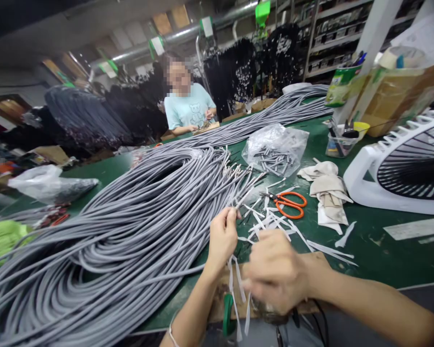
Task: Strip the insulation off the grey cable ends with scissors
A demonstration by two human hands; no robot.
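A large coil of grey cables [130, 217] lies across the left and middle of the green table, several pale stripped ends pointing right. At those ends my left hand [222, 236] is closed, thumb and finger pinching a grey cable near its tip. My right hand [278, 270], smeared by motion, hangs to the right over a brown board [220, 306]. Its fingers look curled, but what they hold, if anything, does not show. White strips [271, 221] are scattered beyond it, with orange-handled scissors [291, 205] beside them. More strips dangle below my left hand.
A clear bag of short grey pieces [275, 149], a crumpled cloth [329, 188] and a white fan [401, 164] stand toward the right. A tool tub [342, 142] sits behind. Across the table sits a person [190, 106]. A green basket [7, 236] is far left.
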